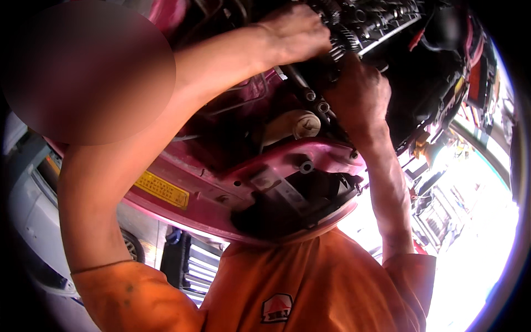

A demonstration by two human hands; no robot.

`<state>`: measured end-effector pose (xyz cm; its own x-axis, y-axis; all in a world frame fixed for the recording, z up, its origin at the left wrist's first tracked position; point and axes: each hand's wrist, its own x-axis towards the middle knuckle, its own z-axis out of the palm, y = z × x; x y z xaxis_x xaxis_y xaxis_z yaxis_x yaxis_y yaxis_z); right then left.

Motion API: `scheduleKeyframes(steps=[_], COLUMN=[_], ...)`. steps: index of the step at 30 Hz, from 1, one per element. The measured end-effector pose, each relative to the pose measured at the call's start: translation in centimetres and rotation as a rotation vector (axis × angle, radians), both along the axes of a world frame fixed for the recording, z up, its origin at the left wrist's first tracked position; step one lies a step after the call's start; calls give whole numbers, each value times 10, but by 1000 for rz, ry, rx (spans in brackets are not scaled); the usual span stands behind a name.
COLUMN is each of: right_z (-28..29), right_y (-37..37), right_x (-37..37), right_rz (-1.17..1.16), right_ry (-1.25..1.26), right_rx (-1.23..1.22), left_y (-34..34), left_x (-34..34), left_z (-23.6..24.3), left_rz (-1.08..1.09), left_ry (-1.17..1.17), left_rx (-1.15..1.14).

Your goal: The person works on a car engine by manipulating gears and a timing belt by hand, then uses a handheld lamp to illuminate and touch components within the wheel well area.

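Note:
My left hand (pixel 296 33) reaches into a car's engine bay, fingers curled at dark toothed metal gears (pixel 345 41); what it grips is hidden. My right hand (pixel 362 91) is just below and right of the gears, its fingers bent inward and largely in shadow, with their contact unclear. A pale rail (pixel 390 36) runs along the exposed engine top beside the gears. Left of my right wrist are metal fittings with round ends (pixel 316 100) and a pale cylindrical part with a cap (pixel 293 126).
The pink front body panel (pixel 213 191) with a yellow label (pixel 160 188) crosses below my arms. A white vehicle (pixel 36 216) stands at left. Dark hoses and a red cable (pixel 417 39) lie at upper right. Bright clutter (pixel 434 205) shows beyond the car at right.

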<state>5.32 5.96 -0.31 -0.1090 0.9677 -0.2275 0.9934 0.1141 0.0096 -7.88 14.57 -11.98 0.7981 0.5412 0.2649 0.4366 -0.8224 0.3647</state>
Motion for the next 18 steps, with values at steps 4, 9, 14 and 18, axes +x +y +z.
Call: scheduleKeyframes(steps=[4, 9, 14, 18], right_z=[-3, -25, -11, -16], right_y=[-4, -22, -10, -20], right_x=[9, 38, 20, 34], right_rz=[-40, -74, -85, -42], right_ry=[-49, 106, 96, 298], right_rx=[-22, 54, -39, 46], left_y=[-9, -22, -17, -18], left_x=[-4, -9, -17, -16], left_z=[26, 44, 34, 39], left_rz=[41, -23, 60, 115], left_ry=[108, -188, 43, 4], left_rx=[-348, -296, 70, -164])
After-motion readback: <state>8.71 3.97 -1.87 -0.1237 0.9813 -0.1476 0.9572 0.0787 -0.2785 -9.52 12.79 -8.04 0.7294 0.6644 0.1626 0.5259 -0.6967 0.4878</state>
